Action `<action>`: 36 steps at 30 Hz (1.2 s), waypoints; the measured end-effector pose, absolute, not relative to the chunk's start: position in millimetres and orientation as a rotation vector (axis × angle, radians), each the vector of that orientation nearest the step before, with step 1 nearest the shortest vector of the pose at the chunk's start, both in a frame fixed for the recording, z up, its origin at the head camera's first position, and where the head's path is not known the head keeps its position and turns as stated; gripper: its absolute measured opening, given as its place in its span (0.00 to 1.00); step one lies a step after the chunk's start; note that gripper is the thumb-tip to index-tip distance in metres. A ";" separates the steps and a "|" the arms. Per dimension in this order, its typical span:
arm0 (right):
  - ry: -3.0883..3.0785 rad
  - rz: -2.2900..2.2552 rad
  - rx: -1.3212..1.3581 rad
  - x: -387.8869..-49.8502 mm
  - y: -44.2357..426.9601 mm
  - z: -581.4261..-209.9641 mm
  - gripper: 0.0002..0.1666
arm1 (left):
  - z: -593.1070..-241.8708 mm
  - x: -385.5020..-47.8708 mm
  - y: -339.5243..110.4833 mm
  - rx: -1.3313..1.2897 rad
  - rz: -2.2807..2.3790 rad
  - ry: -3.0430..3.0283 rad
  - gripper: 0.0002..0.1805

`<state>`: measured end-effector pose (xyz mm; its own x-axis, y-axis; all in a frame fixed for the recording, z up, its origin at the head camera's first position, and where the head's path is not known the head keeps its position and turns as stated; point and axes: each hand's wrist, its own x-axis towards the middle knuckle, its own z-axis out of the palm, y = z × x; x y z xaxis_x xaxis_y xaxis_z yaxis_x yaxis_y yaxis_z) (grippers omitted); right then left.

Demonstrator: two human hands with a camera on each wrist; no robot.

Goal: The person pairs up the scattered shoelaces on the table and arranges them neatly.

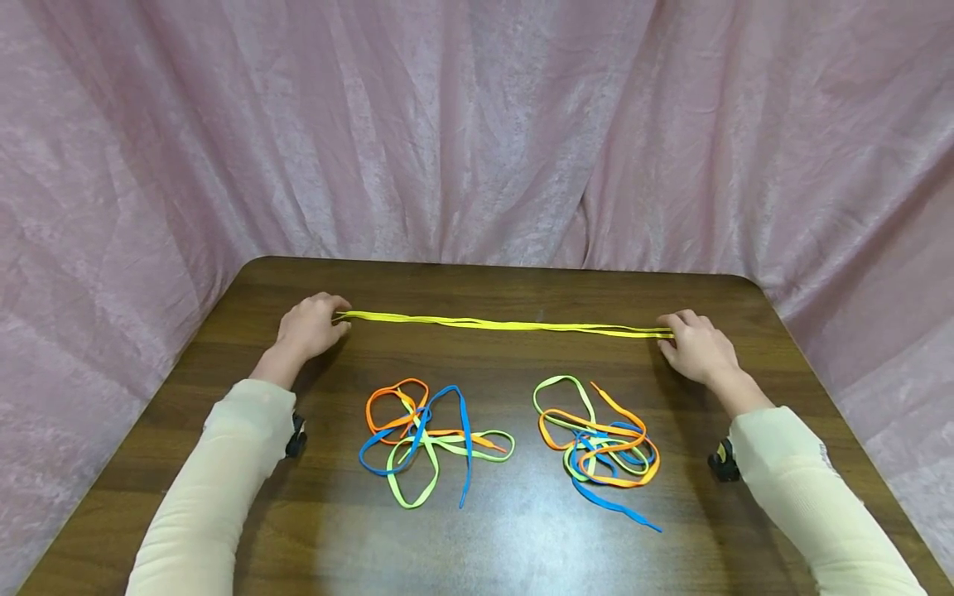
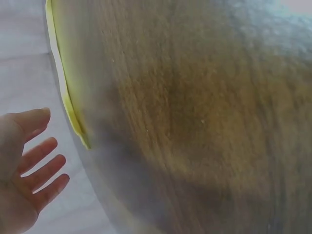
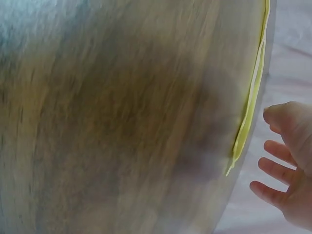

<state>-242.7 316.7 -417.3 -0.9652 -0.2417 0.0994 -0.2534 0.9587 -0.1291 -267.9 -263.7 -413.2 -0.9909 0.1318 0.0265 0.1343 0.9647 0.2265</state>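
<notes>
A yellow shoelace (image 1: 507, 325) lies stretched across the far part of the table, its strands side by side. My left hand (image 1: 311, 327) is at its left end; in the left wrist view the fingers are spread and relaxed, apart from the lace (image 2: 61, 73). At the other end is my right hand (image 1: 699, 346). The right wrist view likewise shows its fingers loose, with a gap between them and the lace (image 3: 253, 92). Nearer to me, two loose tangles lie on the table, each of orange, blue and light green laces: a left tangle (image 1: 467, 422) and a right tangle (image 1: 611, 502).
The brown wooden table (image 1: 492, 555) has rounded far corners and reflects light near its front. Pink curtains (image 1: 477, 132) hang behind it and at both sides. A small black device sits at each sleeve cuff.
</notes>
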 end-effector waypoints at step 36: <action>-2.854 0.071 0.872 -203.8 259.7 -410.7 0.25 | -404.6 -217.3 -213.6 -0.761 -0.146 -2.934 0.28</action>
<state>-203.8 259.7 -410.7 -0.8182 -0.5513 0.1629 -0.5588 0.8293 0.0004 -217.3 -213.6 -404.6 -0.8688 0.4784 0.1278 0.4887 0.8700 0.0658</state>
